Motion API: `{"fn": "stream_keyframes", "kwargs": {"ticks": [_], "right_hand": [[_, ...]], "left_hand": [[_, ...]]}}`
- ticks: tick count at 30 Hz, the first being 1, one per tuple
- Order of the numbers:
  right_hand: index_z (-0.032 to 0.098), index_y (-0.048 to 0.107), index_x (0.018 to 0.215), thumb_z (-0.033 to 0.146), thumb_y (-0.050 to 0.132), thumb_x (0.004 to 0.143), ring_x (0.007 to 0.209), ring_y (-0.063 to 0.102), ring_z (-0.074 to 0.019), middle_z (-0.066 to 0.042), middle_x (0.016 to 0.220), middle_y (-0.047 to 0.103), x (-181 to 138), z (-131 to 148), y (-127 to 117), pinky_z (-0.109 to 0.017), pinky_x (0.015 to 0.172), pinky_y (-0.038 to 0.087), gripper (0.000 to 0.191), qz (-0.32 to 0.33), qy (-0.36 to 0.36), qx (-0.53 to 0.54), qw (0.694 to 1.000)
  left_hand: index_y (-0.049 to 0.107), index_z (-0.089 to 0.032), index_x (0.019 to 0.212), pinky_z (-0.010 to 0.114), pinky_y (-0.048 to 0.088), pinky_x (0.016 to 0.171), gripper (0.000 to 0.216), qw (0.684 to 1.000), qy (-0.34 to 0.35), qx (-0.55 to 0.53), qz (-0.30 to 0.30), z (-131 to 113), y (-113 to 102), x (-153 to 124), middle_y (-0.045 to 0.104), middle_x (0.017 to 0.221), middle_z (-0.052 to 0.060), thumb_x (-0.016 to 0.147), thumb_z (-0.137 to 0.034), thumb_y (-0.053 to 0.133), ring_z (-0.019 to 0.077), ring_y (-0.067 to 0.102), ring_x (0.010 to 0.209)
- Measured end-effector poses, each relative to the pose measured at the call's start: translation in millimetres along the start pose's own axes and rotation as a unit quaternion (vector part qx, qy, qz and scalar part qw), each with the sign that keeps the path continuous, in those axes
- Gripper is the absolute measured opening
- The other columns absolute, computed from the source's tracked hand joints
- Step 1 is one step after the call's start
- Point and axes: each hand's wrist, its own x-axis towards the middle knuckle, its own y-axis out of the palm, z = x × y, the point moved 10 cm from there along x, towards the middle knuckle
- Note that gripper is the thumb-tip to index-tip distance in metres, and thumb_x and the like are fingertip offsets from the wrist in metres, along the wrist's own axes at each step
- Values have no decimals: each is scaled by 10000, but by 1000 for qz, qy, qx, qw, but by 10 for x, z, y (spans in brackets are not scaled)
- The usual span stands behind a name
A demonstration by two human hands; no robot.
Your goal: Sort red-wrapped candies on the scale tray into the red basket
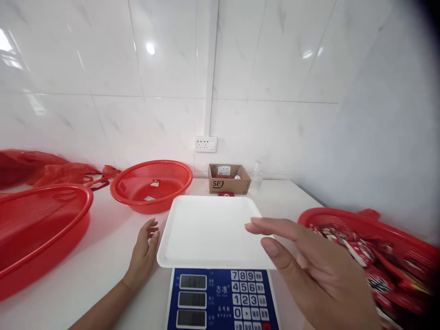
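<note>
Fingers of our right hand (pixel 319 270) are stretching out flat and close together, holding nothing, and they are hovering above the near right corner of the white weighing tray (pixel 209 229); whether the tips are grazing the rim we cannot tell. Our left hand (pixel 144 254) is resting on the white table (pixel 103 256) just beside the tray's left edge, its fingers loosely curled and slightly parted, also empty. Placed so, one hand on each side, we are bracketing the tray, a posture that probably serves to steady or square it on the scale.

The tray is sitting bare on the blue electronic scale (pixel 222 298), which is standing at the table's near edge so that its three displays and keypad are facing us. Its digits are too blurred for us to read.

To our right, a red basket (pixel 343 220) heaped with red and white packets (pixel 374 266) is lying within easy reach of the right hand. Farther back on the left, a round red basket (pixel 151 185) is holding only two small packets, and another red basket (pixel 41 229) is standing near our left, apparently with nothing inside. A small cardboard box (pixel 228 179) and red plastic bags (pixel 51 172) are lying against the tiled wall.
</note>
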Motion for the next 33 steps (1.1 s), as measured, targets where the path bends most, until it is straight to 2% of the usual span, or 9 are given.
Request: {"fn": "stream_keyframes", "kwargs": {"ticks": [4, 6, 8, 11, 14, 18, 25, 29, 33], "right_hand": [[281, 673, 993, 248, 561, 911, 778, 728, -142, 13, 853, 767, -554, -205, 52, -222, 743, 590, 143, -48, 55, 20, 997], [227, 695, 965, 321, 544, 914, 785, 733, -191, -42, 833, 767, -991, -509, 57, -281, 739, 602, 186, -76, 158, -20, 984], [189, 698, 988, 396, 510, 915, 763, 740, -217, -76, 833, 772, -1460, -794, 116, -303, 701, 609, 289, -47, 256, -68, 963], [184, 712, 970, 437, 537, 877, 703, 739, -234, -86, 848, 781, -2005, -1006, 119, -317, 627, 611, 321, -18, 299, -112, 947], [168, 710, 941, 489, 493, 895, 796, 734, -250, -109, 930, 767, -2343, -1180, 70, -346, 661, 603, 390, -22, 317, -155, 936], [153, 651, 1004, 374, 549, 947, 863, 679, -185, -54, 978, 701, -2509, -1386, 126, -386, 788, 556, 250, -41, 309, -206, 928], [161, 634, 1043, 317, 567, 946, 869, 657, -176, -49, 1027, 668, -2578, -1531, 227, -373, 779, 554, 195, -45, 258, -260, 929], [166, 633, 1050, 317, 563, 948, 860, 657, -173, -49, 1031, 667, -2597, -1551, 202, -365, 769, 559, 195, -36, 249, -285, 925], [165, 631, 1055, 317, 562, 948, 870, 656, -176, -51, 1038, 664, -2586, -1528, 197, -370, 774, 558, 197, -27, 248, -300, 921]], "left_hand": [[376, -197, 1314, 487, 516, 884, 555, 997, -54, -52, 25, 120, -4, 72, 533, 1219, 139, 913, -579, 338, 273, 619, 1024], [382, -186, 1315, 489, 519, 873, 581, 994, -76, -71, 38, 163, -1, 93, 543, 1166, 125, 907, -598, 341, 264, 641, 968], [405, -188, 1308, 487, 510, 885, 563, 991, -89, -87, 50, 186, 15, 100, 550, 1140, 108, 913, -587, 362, 258, 644, 959], [456, -190, 1293, 478, 500, 898, 461, 988, -95, -105, 60, 205, 44, 97, 571, 1150, 96, 947, -492, 424, 253, 627, 1000], [518, -171, 1263, 459, 518, 863, 373, 986, -98, -122, 62, 234, 59, 92, 593, 1196, 98, 949, -370, 529, 240, 622, 1005], [553, -163, 1233, 438, 540, 835, 339, 982, -107, -144, 66, 272, 72, 81, 604, 1203, 96, 934, -321, 573, 231, 631, 995], [552, -158, 1224, 435, 534, 830, 339, 974, -112, -173, 91, 311, 151, 50, 618, 1160, 91, 938, -339, 562, 223, 635, 964], [512, -185, 1228, 494, 489, 893, 420, 969, -124, -181, 112, 346, 195, 32, 608, 1058, 70, 924, -472, 482, 248, 642, 925], [485, -204, 1210, 462, 536, 827, 574, 960, -144, -194, 141, 302, 234, -53, 586, 1048, 75, 835, -634, 426, 268, 657, 906]]}}
